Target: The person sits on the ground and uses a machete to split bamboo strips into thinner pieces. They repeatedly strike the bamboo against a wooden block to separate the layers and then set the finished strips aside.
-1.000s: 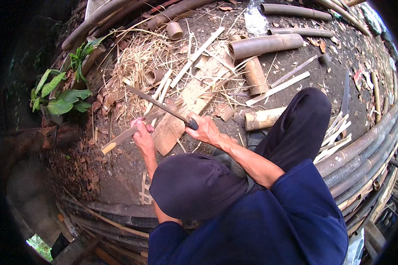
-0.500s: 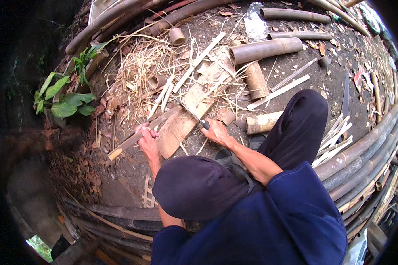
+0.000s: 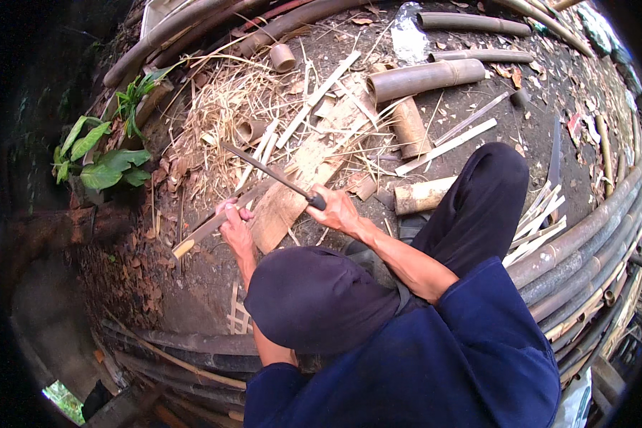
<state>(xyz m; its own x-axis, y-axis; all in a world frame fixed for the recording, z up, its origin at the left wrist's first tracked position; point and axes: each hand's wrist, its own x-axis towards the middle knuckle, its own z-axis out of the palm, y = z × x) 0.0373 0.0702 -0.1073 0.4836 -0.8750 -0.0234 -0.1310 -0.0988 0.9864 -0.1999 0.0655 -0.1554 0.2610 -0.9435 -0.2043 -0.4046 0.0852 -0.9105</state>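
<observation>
My left hand [image 3: 237, 225] is closed around a split bamboo piece [image 3: 205, 230], brown with a pale end, which slants up to the right against a flat wooden board [image 3: 272, 220]. In my right hand [image 3: 341, 212] is the dark handle of a long-bladed knife [image 3: 269, 171]. Its blade points up and left, passing over the board and the far end of the bamboo piece. Whether the edge touches the bamboo cannot be told. The board lies on the ground beyond my knees, with shavings over its far part.
A heap of pale shavings [image 3: 221, 107] lies beyond my left hand. Thick bamboo tubes [image 3: 428, 80] rest past the board. A saw blade [image 3: 555, 153] and pale strips [image 3: 538, 225] are at the right. Stacked bamboo poles [image 3: 585, 242] curve along the right side; a leafy plant [image 3: 107, 171] stands left.
My right hand has shifted slightly left, and the knife has swung so its tip reaches farther left, above the shavings. My left hand keeps its hold on the bamboo piece.
</observation>
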